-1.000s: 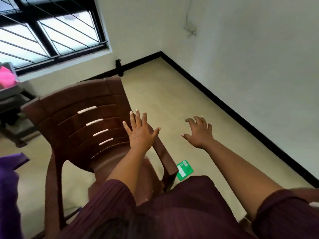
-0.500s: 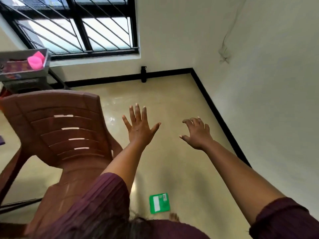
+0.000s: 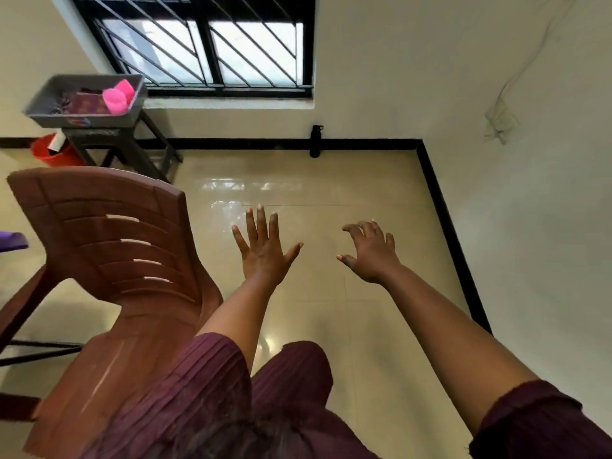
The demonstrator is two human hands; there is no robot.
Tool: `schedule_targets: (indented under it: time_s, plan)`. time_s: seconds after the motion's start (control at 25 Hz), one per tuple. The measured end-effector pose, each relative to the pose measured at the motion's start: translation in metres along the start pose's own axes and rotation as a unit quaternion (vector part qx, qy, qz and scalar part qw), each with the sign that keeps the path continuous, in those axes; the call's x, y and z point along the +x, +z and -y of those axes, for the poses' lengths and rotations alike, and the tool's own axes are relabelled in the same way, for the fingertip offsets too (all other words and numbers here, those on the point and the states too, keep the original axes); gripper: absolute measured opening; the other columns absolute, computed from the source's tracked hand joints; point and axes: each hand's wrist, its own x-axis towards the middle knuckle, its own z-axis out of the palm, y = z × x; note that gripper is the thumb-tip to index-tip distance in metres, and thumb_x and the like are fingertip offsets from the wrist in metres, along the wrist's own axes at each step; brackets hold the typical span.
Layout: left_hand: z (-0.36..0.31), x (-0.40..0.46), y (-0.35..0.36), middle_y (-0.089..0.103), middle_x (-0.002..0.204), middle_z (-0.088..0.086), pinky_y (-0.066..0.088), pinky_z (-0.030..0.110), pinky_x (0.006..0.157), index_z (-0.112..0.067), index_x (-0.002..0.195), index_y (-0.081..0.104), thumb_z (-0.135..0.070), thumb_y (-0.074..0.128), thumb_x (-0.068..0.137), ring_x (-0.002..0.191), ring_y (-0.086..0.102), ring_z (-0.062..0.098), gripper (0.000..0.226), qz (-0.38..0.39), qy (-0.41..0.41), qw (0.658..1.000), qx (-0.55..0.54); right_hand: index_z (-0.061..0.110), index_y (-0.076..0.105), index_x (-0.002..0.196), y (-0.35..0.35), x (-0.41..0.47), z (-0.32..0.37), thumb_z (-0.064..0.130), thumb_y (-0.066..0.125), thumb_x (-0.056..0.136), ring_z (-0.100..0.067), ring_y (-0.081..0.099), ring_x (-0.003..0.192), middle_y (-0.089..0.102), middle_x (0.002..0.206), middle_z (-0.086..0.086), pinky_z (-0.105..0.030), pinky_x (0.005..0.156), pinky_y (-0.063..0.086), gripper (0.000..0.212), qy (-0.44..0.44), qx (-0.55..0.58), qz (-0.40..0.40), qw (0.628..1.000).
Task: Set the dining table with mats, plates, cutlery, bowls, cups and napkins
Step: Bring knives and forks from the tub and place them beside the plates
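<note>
My left hand (image 3: 263, 248) is stretched out over the tiled floor with its fingers spread straight, holding nothing. My right hand (image 3: 372, 253) is out beside it, fingers loosely bent and empty. A grey tray (image 3: 43, 111) stands on a dark stool at the far left under the window; it holds pink cups (image 3: 116, 99) and a purple patterned item. A purple corner (image 3: 13, 240), maybe a table cover, shows at the left edge. No plates or cutlery can be made out.
A brown plastic chair (image 3: 109, 246) stands close on my left. A red bucket (image 3: 49, 150) sits behind the stool. A black bottle (image 3: 316, 142) stands against the far wall. White walls close the room ahead and on the right.
The view has swung towards the window, bringing the tray on the stool fully into sight. The green packet on the floor has left the view. Both hands keep the same empty pose.
</note>
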Motion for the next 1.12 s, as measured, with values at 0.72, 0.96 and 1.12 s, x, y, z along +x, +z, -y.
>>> schedule_targets:
  time_s: [0.72,0.96,1.12]
  plan:
    - [0.084,0.368,-0.023,0.0,0.162,0.008,-0.011,0.054,0.115,-0.016,0.153,0.012,-0.064,0.033,0.094,0.149,-0.012,0.026,0.079,-0.048,-0.227,0.972,-0.047,0.027,0.038,0.141,-0.102,0.462,0.087,0.042,0.056,0.093,-0.025,0.025,0.144,0.038,0.148,-0.002,-0.048,0.118,0.017,0.053,-0.168,-0.006,0.024,0.986]
    - [0.151,0.488,-0.033,0.003,0.162,0.008,-0.012,0.054,0.115,-0.017,0.153,0.013,-0.064,0.034,0.094,0.149,-0.012,0.026,0.079,-0.054,-0.351,0.932,-0.076,0.027,0.039,0.14,-0.125,0.626,0.19,0.042,0.056,0.093,-0.027,0.034,0.137,0.04,0.146,-0.003,-0.046,0.115,0.025,0.052,-0.272,-0.034,0.086,0.958]
    - [0.193,0.542,-0.053,0.003,0.162,0.006,-0.012,0.051,0.116,-0.018,0.153,0.016,-0.062,0.035,0.095,0.149,-0.012,0.024,0.076,-0.077,-0.417,0.901,-0.092,0.026,0.039,0.14,-0.138,0.713,0.261,0.04,0.058,0.093,-0.028,0.038,0.135,0.039,0.146,-0.004,-0.043,0.11,0.031,0.052,-0.326,-0.052,0.106,0.938]
